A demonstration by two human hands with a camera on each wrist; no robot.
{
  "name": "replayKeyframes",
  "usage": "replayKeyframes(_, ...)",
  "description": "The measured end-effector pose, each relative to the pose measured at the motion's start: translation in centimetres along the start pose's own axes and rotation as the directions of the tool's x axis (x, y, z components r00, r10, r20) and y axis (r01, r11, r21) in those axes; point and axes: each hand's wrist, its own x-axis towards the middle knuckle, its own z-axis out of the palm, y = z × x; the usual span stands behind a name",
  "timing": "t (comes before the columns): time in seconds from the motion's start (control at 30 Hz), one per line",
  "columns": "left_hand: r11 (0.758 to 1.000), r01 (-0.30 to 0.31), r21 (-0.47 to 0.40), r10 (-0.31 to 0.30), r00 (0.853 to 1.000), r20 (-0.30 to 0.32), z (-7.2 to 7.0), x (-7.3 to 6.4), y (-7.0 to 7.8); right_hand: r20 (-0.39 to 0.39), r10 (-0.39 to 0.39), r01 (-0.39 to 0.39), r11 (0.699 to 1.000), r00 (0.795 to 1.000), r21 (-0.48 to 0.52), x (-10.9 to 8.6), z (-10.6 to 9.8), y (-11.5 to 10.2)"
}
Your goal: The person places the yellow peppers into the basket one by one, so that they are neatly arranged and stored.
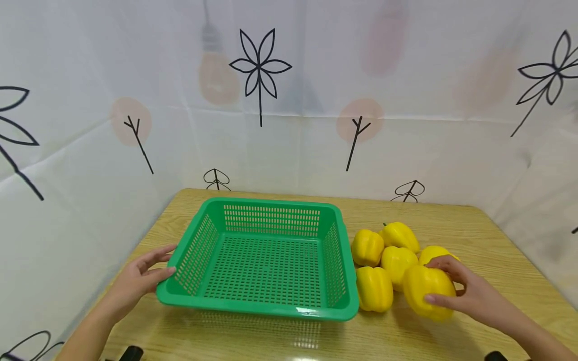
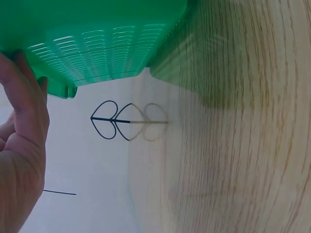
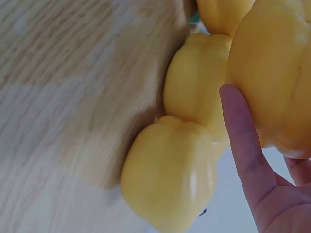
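Observation:
A green plastic basket (image 1: 266,271) with slotted walls and floor stands at the middle of the table, nothing inside it. At its left rim, my left hand (image 1: 135,278) holds on, thumb over the edge and fingers against the outside. The left wrist view shows those fingers beside the green wall (image 2: 102,43). To the right of the basket, my right hand (image 1: 474,293) grips a yellow bell pepper (image 1: 429,291) between thumb and fingers. In the right wrist view this pepper (image 3: 272,73) appears close over other peppers.
Several more yellow bell peppers (image 1: 399,265) lie clustered along the basket's right side, one of them (image 1: 375,289) right by its rim. Everything is on a wood-grain table (image 1: 492,240). A white patterned cloth (image 1: 298,155) hangs around the back and sides.

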Motion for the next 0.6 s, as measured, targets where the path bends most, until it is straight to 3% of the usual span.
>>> replayKeyframes(0.23,1.0,0.024,-0.005,-0.024,1.0,0.009,0.0,0.0,0.2,-0.025,0.011,-0.011,1.0,1.0,-0.005,0.9,0.0,-1.5)
replayKeyframes(0.6,1.0,0.018,-0.01,-0.018,1.0,0.013,0.0,0.0,0.3,-0.073,-0.063,0.063,0.998,0.995,-0.007,2.2,-0.6,-3.4)
